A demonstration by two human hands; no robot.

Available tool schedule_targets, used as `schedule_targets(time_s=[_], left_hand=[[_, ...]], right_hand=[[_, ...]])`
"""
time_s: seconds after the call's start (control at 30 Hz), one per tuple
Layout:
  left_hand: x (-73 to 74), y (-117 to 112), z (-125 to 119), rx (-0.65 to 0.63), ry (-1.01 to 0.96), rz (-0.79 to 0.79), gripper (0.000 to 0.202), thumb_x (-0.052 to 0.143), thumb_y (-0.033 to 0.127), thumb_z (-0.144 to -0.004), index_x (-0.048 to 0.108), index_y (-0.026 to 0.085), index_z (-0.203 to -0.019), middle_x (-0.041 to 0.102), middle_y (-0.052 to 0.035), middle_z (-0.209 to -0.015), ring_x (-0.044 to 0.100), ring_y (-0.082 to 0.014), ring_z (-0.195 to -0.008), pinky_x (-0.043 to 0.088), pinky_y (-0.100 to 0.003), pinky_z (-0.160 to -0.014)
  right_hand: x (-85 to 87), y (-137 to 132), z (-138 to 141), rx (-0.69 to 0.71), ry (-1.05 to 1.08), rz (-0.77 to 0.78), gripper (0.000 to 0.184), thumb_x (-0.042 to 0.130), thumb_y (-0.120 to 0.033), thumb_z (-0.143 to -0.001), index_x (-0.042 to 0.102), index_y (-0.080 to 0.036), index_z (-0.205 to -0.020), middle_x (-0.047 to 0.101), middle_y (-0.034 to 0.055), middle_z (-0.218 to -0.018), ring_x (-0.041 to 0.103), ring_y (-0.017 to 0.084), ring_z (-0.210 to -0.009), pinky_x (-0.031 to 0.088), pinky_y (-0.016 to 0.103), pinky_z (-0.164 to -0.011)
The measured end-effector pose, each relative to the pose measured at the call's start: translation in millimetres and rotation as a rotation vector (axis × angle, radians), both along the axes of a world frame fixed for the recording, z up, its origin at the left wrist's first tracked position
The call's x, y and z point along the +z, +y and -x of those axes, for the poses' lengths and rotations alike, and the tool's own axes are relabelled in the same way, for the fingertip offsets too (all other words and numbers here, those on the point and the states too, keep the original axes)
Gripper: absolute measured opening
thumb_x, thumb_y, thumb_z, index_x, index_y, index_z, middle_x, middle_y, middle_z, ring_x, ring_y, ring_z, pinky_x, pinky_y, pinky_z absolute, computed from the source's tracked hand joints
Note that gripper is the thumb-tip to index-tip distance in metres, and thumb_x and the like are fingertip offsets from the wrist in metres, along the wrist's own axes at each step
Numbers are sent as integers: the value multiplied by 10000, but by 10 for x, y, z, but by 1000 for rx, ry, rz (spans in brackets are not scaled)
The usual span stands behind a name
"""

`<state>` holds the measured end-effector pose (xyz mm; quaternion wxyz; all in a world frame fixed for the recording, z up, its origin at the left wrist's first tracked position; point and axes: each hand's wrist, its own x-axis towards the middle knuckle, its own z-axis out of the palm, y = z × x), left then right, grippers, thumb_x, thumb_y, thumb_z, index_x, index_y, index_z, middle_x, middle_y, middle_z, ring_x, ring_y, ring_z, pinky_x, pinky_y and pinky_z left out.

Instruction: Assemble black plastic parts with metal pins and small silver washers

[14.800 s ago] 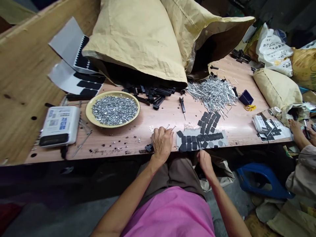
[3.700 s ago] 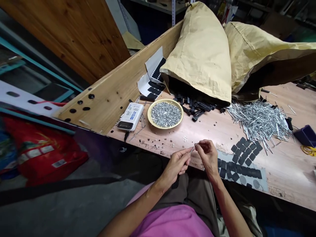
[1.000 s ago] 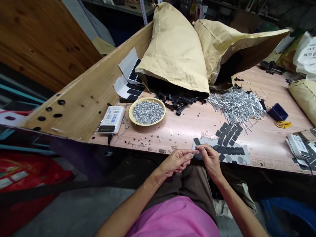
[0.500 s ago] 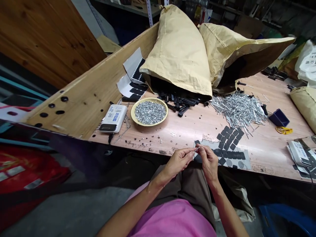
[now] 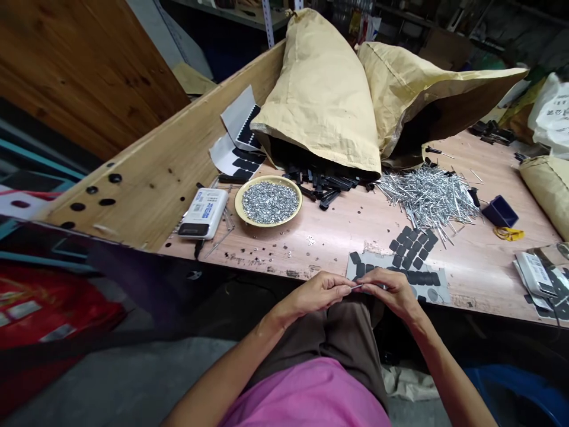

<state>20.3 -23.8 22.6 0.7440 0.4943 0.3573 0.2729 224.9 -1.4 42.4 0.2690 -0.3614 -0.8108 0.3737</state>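
Just over the table's front edge, my left hand [image 5: 316, 293] pinches a thin metal pin [image 5: 357, 287] between thumb and fingertips. My right hand [image 5: 393, 290] is closed at the pin's other end, its thumb and fingers pressed together. Whether a small part sits on that end is hidden by the fingers. Behind the right hand lies a grey backing sheet [image 5: 370, 259] with black rounded pads [image 5: 425, 279] on it. More black pads [image 5: 414, 246] lie in rows on the table beyond the sheet.
A yellow bowl [image 5: 240, 217] of small metal pieces stands left, beside a white power bank [image 5: 204, 212]. A heap of metal pins [image 5: 429, 196] lies right, near a dark blue box [image 5: 500, 210]. Large paper sacks [image 5: 324, 89] stand behind, with black plastic parts [image 5: 331, 188] at one mouth.
My right hand has turned from upright to nearly level and moved slightly right and down. The pin between the hands now lies flatter. My left hand has lowered slightly.
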Motion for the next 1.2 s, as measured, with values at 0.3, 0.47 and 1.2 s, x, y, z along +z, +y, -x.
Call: schedule_targets(time_s=[0.3,0.47,1.2], left_hand=[[-78,-47,-44,-85,-84,184,576,622,556,-703,656,88,-1038,328,100,-488,194,-22,-391,135,-177,-369],[-119,-65,-124,96,41,-84,409,604,443,-756,708,105,-962,453,46,-488,329,-59,-463,277,-187,-431],[-269,-100,-264,280,392,-616,279,436,238,-883,682,166,-993,713,-98,-935,660,-198,-850,509,-296,-787]], right_hand=[[116,-49,-84,156,-153,-140,291,432,-348,-936,687,-213,-977,705,60,-821,666,151,-742,541,238,-641],[45,-46,-87,132,-209,-306,318,370,-342,-958,654,-200,-974,664,65,-817,622,146,-718,504,240,-616],[-201,7,93,-208,-636,-316,488,261,-435,-970,577,-217,-668,608,23,-572,507,132,-451,212,262,-436]])
